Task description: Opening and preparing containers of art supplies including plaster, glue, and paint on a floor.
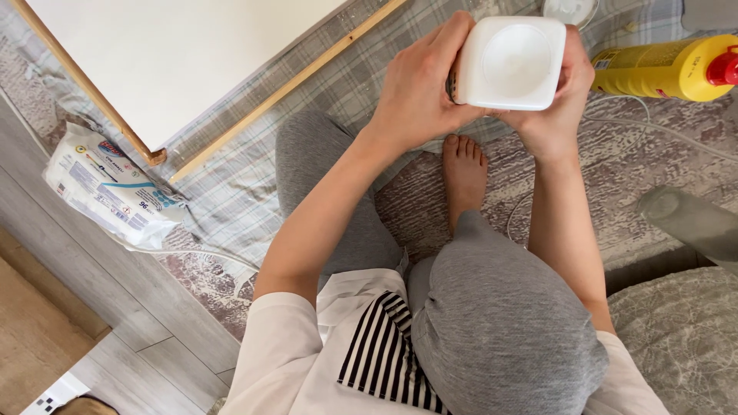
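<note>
Fingers (450,34) of both hands clasp a white, square, round-cornered container (511,61).

Smooth matt white plastic container (511,61), glossy yellow spray can (661,69) (red cap), woven plaid cloth (254,184), wood-edged board (177,54).

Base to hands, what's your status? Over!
Both hands, left hand and right hand, grip white square container. Yellow spray can lies beside. Nothing blocking.

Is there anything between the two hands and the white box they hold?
No, nothing visible. The left hand and the right hand grip the white box directly on its two sides. The yellow spray can lies apart, to the right.
</note>
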